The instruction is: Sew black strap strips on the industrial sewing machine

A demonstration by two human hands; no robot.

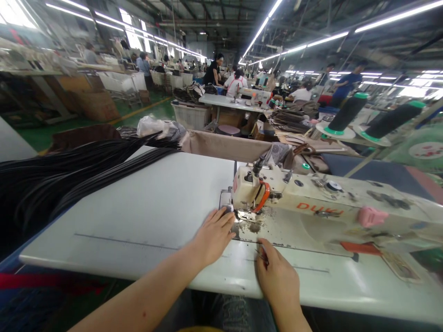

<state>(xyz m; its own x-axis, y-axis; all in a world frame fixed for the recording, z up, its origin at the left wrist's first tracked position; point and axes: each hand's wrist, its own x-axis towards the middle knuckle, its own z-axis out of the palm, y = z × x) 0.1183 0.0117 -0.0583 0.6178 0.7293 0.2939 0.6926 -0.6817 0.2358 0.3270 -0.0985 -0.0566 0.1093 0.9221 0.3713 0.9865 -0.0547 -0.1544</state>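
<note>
My left hand [215,235] lies flat on the sewing machine's bed, fingers stretched out and tips close beside the presser foot area. A small dark piece [228,209] shows at those fingertips; I cannot tell what it is. The industrial sewing machine [297,203] is cream-coloured with orange lettering and an orange lever. Near the front edge of the table, to the right of the needle, my right hand [278,276] is closed around a thin metal tool [262,254]. Most of that tool is hidden in the fingers, so its exact kind does not show.
Long black strips [69,184] lie in a heap over the left side of the white table [138,207]. Two black thread cones [348,114] stand at the back right. A pink clip-like piece [372,216] is on the machine arm. Beyond, several people work among machines and bins.
</note>
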